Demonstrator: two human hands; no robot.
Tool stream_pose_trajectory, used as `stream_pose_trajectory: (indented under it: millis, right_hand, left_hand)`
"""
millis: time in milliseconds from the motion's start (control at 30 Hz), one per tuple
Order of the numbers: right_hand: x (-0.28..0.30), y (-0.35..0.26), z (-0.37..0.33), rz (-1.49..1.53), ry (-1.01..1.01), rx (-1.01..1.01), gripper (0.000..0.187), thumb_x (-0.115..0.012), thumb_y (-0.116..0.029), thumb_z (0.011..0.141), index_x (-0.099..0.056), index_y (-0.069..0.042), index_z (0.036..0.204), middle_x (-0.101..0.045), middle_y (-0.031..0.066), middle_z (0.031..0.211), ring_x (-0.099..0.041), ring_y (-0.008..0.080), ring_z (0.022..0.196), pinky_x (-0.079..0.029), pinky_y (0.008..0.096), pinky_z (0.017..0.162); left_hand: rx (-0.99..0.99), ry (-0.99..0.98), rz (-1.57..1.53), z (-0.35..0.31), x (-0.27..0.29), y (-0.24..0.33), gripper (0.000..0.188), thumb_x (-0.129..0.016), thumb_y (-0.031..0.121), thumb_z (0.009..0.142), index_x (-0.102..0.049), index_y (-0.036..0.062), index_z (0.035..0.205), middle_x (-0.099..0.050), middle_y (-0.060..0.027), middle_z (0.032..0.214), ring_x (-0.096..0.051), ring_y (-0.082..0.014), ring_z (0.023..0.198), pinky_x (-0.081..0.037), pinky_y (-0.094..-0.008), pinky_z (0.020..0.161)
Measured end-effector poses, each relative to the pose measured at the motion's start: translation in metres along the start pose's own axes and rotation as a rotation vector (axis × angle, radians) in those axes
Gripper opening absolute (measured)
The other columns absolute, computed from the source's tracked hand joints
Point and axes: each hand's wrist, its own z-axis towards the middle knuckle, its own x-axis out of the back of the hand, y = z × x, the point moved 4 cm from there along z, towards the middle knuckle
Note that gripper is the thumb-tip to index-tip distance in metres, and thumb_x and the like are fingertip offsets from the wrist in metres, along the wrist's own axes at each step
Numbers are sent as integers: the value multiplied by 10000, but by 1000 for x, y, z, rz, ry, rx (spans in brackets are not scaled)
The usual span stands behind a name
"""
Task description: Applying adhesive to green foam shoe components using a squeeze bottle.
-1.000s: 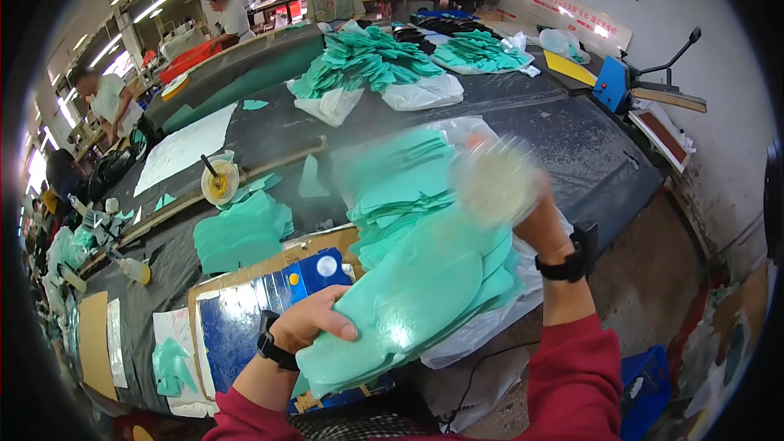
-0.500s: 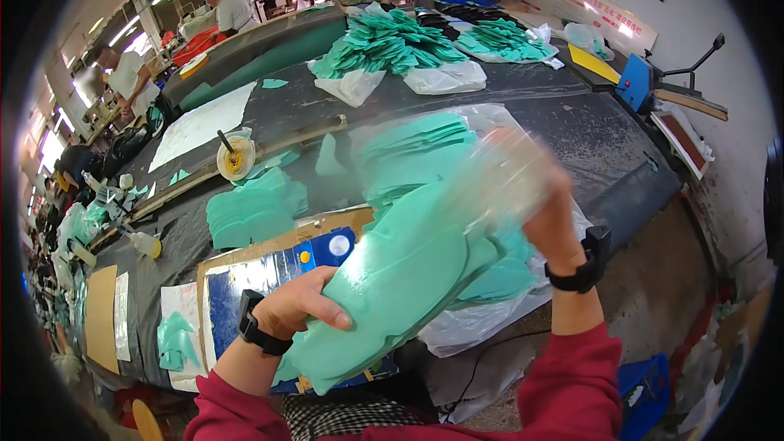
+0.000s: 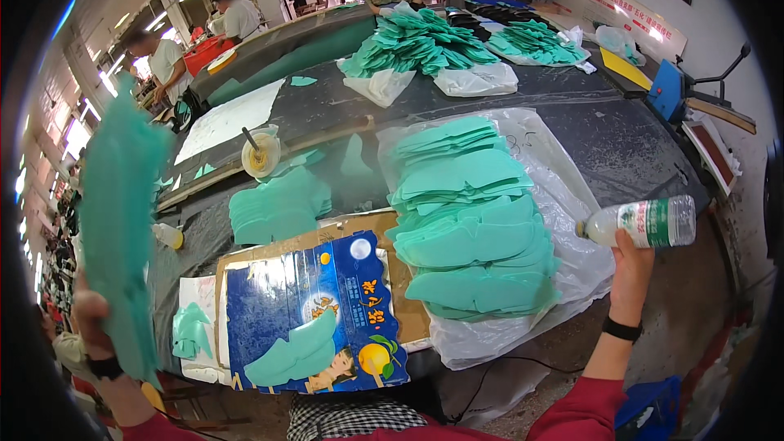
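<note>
On the far left, my left hand [image 3: 91,322] is closed around the lower part of a stack of thin green cut pieces [image 3: 121,220], raised upright and smeared by motion. At the right, my right hand [image 3: 633,265] grips a clear plastic bottle [image 3: 604,224] with a green and white label, held sideways with its cap end to the left. Between the hands, overlapping green cut pieces [image 3: 474,229] lie in rows on a white plastic sheet [image 3: 572,269]. A few more green pieces [image 3: 294,351] rest on a blue printed cardboard [image 3: 269,302] nearest me.
Another stack of green pieces [image 3: 278,208] lies beside a round tub with a brush [image 3: 261,153]. Large green heaps [image 3: 416,41] sit on bags at the far side of the dark table [image 3: 327,106]. A blue device [image 3: 665,90] stands far right. Several people work beyond.
My left hand has swung the green stack from over the cardboard up to the far left. My right hand has moved right and down with the bottle, uncovering the rows of green pieces.
</note>
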Motion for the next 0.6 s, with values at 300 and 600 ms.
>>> stream_pose_trajectory:
  millis: [300, 600]
  right_hand:
    - [53, 24, -26, -16, 97, -78, 516, -587, 41, 1009, -472, -11, 1509, -549, 117, 1457, -561, 237, 1337, -449, 414, 1155]
    - [59, 55, -21, 50, 88, 32, 601, -582, -5, 1024, -364, 28, 1584, -451, 159, 1594, -455, 297, 1466, -368, 491, 1229]
  left_hand:
    - [-28, -117, -393, 34, -25, -119, 582, -716, 227, 910, -564, -68, 1388, -706, -222, 1259, -712, -356, 1143, -592, -468, 1044]
    - [505, 279, 50, -187, -14, -122, 616, -699, 145, 724, -582, -63, 1293, -720, -151, 1130, -724, -274, 994, -604, -375, 851]
